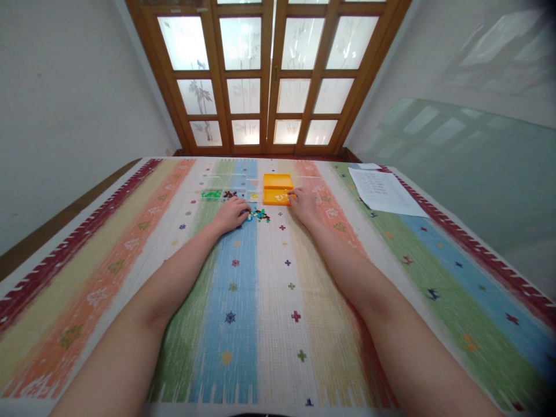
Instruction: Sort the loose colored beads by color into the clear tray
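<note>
My left hand [233, 214] rests on the cloth with its fingers curled in, at the left side of a loose pile of small mixed pieces [263, 215] in green, dark brown, blue and white. Whatever those fingers hold, if anything, is hidden. My right hand [304, 204] is at the right edge of an open orange box [278, 180], fingertips bent together over its near half. Small white pieces [281, 197] lie in that half, beside the fingertips. Anything pinched there is too small to make out.
Beyond my left hand stand clear compartments with green pieces [211, 195], dark brown pieces [230, 194] and a few yellow pieces [254, 196]. A printed paper sheet [386, 191] lies at the right on the striped tablecloth [237, 260]. Wooden glazed doors [269, 75] stand behind the table.
</note>
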`<state>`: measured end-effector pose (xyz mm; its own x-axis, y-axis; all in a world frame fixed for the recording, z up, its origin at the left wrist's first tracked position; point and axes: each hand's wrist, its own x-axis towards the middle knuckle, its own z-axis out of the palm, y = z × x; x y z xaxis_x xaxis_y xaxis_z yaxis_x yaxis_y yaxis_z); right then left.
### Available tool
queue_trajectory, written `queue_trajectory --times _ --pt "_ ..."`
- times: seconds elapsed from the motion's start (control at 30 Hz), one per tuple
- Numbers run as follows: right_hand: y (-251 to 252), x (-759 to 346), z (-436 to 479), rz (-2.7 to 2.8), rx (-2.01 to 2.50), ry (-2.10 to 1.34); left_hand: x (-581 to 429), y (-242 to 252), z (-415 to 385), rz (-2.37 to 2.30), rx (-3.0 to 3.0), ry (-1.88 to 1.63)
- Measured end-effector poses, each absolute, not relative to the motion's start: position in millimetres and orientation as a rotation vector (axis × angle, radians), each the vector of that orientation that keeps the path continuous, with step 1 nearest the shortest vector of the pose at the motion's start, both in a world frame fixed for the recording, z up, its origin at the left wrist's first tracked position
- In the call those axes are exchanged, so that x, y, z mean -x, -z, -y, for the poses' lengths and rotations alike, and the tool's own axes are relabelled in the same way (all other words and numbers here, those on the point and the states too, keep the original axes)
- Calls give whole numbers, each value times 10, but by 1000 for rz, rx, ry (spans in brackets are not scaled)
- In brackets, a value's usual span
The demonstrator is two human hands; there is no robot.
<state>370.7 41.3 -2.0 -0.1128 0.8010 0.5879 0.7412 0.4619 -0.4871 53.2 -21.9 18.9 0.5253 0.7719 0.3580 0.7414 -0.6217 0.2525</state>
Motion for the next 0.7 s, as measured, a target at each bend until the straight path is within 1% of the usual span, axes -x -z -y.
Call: queue_trajectory --times 0.2,0.5,0.7 --pt "11 -3615 -330 1936 1221 -71 -538 -192 217 -1340 -2699 -651" --pt "-134 -3190 69 2502 807 -43 -552 -204 235 -1346 -2686 -667" --pt "-163 -3152 150 2558 715 -51 -550 -192 227 -1337 -2688 -671"
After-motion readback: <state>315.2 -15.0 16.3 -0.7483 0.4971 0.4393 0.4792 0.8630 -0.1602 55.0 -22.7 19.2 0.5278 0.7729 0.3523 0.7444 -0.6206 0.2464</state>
